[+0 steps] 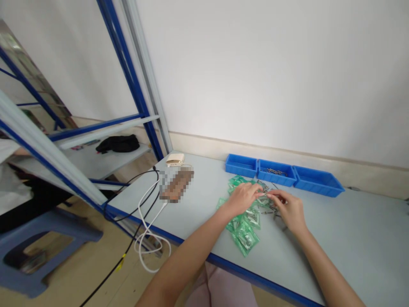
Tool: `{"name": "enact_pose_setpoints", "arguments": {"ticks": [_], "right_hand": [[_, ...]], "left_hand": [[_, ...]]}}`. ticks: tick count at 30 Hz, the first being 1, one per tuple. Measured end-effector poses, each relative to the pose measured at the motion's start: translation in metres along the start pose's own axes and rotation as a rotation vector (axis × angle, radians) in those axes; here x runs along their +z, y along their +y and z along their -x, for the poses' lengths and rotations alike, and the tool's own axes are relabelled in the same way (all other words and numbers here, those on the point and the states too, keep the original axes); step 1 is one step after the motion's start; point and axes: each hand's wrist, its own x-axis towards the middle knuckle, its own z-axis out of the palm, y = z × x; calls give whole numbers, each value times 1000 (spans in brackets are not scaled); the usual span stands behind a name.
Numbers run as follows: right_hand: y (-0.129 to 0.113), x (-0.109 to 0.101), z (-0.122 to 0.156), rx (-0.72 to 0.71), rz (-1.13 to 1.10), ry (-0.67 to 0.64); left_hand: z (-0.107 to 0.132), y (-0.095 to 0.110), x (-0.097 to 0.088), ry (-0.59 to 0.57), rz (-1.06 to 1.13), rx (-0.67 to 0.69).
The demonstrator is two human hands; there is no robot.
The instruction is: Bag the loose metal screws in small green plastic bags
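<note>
My left hand and my right hand meet above the table, fingertips pinched close together. Between them is what looks like a small metal part, its exact kind too small to make out. Under and beside my hands lie loose, thin, screw-like metal pieces. Several green plastic bags with similar metal pieces inside lie beneath and around my left hand, some partly covered by it.
Three joined blue bins stand along the wall; the middle bin holds metal pieces. On the left are a cream-coloured box, a blurred-out object and a white cable. A blue stool and a person's sleeve are further left.
</note>
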Motion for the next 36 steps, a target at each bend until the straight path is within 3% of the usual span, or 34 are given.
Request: {"name": "enact_pose_setpoints", "arguments": {"ticks": [6, 9, 17, 22, 30, 36], "right_hand": [[3, 0, -3, 121, -126, -46], [5, 2, -1, 86, -62, -94], [1, 0, 2, -107, 148, -45], [-4, -2, 2, -69, 174, -113], [1, 1, 3, -162, 154, -56], [0, 2, 5, -96, 82, -70]], "left_hand": [[1, 7, 1, 37, 19, 34], [-1, 5, 1, 30, 21, 7], [0, 4, 0, 49, 71, -41], [1, 5, 3, 48, 2, 56], [1, 4, -3, 32, 29, -2], [2, -1, 4, 73, 67, 43]]}}
